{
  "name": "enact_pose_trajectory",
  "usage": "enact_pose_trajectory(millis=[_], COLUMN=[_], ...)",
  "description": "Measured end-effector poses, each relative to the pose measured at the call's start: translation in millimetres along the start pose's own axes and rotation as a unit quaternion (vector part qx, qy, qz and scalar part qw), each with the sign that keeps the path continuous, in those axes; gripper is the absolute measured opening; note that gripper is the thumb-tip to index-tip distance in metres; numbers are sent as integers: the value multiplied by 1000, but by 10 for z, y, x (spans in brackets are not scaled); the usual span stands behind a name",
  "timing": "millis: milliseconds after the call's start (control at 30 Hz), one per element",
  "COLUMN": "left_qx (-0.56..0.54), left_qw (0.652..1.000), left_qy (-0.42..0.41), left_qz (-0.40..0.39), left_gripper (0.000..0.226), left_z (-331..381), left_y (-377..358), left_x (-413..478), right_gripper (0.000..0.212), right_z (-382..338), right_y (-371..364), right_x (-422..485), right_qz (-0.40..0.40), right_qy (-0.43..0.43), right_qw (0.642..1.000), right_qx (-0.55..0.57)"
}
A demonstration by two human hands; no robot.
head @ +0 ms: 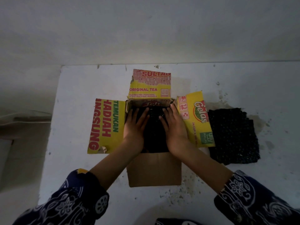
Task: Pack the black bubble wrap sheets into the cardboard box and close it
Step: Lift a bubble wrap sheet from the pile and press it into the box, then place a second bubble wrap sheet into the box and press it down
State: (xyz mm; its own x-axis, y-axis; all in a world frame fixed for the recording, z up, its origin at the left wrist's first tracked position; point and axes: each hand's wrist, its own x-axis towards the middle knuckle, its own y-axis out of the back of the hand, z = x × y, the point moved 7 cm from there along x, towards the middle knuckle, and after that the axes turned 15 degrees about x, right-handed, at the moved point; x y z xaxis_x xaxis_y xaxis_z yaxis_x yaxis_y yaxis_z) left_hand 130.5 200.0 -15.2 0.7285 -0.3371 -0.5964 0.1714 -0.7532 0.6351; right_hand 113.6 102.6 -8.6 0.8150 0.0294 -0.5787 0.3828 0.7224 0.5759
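Both your left hand [135,127] and right hand [174,129], fingers straight, press the bubble wrap [155,137] flat in the box [154,169], making room for the right-side stack [232,137].

Wall: pale grey-white wall [146,30], blotchy, rising behind the tabletop's far edge.
Tabletop: white painted tabletop [78,88] with straight left and far edges and small dark specks.
Stains: brownish worn patch [227,101] on the right part of the tabletop, the paint chipped and flecked.
Left side: grey lower area [24,159] beside the tabletop, too dim to identify.
Light: dim and cool, darkest at the left.
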Motion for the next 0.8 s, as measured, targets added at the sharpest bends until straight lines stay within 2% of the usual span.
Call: enact_pose_trajectory(millis=[67,133,233,300,367,467,567,700,800], left_qx=[3,-10,-70,-104,-145,-221,-296,-407,-489], left_qw=[1000,1000,996,992,986,971,948,895,839], left_qy=[-4,-9,-29,-50,-57,-44,-22,-2,-3], left_qz=[-8,5,37,49,60,80,113,182,237], left_gripper=[108,105,96,91,85,77,70,55,41], left_z=[14,2,-41,-59,-87,-157,-216,-189,-58], left_y=[-16,2,81,153,220,310,430,739,1007], left_x=[10,-8,-72,-133,-201,-335,-509,-782,-959], right_gripper=[96,88,69,65,65,66,52,40,36], right_z=[-13,-4,79,194,320,435,541,755,955], right_y=[-2,57,213,274,262,205,108,-55,-240], right_x=[1,-8,-146,-284,-429,-634,-784,-990,-1188], right_qz=[1,22,88,145,182,241,288,323,351], right_qy=[-1,16,52,68,84,121,131,124,95], right_qw=[1000,999,985,959,922,871,803,700,623], right_qx=[-6,22,135,233,331,410,505,624,693])
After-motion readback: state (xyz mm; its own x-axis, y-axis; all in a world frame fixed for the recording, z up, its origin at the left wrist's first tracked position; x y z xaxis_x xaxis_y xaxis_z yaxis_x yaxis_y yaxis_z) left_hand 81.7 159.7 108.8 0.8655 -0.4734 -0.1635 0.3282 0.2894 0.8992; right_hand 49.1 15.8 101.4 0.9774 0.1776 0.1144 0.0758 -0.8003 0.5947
